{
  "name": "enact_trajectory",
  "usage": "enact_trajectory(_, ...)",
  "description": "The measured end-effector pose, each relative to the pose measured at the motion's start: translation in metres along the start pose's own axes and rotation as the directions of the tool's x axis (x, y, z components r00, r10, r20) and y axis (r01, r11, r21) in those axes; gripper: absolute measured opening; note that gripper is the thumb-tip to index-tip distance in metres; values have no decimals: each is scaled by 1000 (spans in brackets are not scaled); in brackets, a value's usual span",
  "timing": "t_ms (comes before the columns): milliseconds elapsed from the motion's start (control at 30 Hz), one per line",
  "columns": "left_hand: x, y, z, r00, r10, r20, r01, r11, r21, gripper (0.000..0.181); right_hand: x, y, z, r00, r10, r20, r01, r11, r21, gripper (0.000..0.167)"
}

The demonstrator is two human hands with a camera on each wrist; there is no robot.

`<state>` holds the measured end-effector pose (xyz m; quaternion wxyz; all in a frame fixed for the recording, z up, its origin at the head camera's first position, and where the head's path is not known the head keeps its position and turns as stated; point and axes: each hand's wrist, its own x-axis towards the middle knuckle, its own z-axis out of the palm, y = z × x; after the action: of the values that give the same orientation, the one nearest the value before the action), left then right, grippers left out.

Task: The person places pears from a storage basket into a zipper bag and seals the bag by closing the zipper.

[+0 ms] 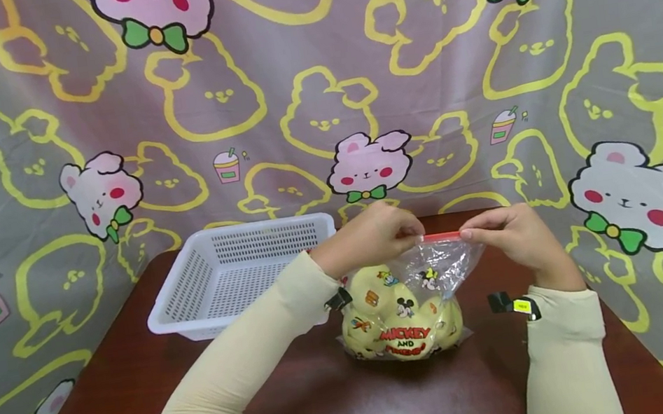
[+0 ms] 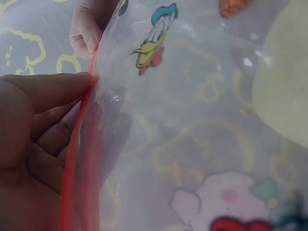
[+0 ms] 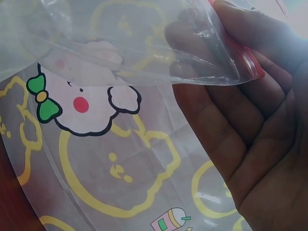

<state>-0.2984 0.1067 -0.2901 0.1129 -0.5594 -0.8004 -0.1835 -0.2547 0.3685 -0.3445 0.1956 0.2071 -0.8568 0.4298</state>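
Observation:
A clear zip bag (image 1: 404,334) with cartoon prints and "MICKEY AND" lettering stands on the table, holding several pale yellow rounded things whose kind I cannot tell. Its red zip edge (image 1: 441,237) runs along the top. My left hand (image 1: 374,235) pinches this edge between thumb and finger near its left part. Toward the other end, my right hand (image 1: 517,237) pinches the edge too. In the left wrist view the red strip (image 2: 79,139) passes between the left thumb and fingers. The right wrist view shows the bag's corner between the right thumb and fingers (image 3: 226,106).
A white slotted plastic basket (image 1: 189,283) sits at the back left of the dark red-brown table (image 1: 335,411), partly behind the left forearm. A patterned cloth (image 1: 443,92) hangs behind and beside the table.

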Motion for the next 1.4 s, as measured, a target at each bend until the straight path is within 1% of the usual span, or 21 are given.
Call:
enact_trajectory(300, -8, -5, -1, 1000, -4, 0, 4, 1000, -13, 14, 0, 2, 1, 1000, 5, -9, -5, 1000, -6, 15)
enact_trajectory(533, -11, -7, -4, 1000, -9, -4, 9, 999, -35, 16, -1, -1, -1, 999, 29, -20, -30, 999, -44, 18)
enact_trajectory(667, -12, -7, -5, 1000, -11, -8, 10, 999, -31, 16, -1, -2, -1, 999, 32, -20, -33, 998, -53, 19)
enact_trajectory(867, -13, -7, -6, 1000, -6, -4, 5, 1000, -25, 15, 0, -1, -1, 999, 26, -21, -26, 999, -36, 17)
enact_trajectory(1000, -14, -8, -6, 1000, 1, -17, -1, 1000, -25, 15, 1, -1, 0, 1000, 18, -13, -18, 1000, -13, 16)
enact_trajectory(1167, -13, -8, -4, 1000, 18, -26, -18, 1000, -16, 15, 0, -1, 1, 999, 46, -10, -46, 999, -1, 17)
enact_trajectory(1400, -14, -8, -3, 999, 10, -36, -11, 1000, 0, 11, 4, -9, 0, 997, 74, 13, -74, 997, -13, 18)
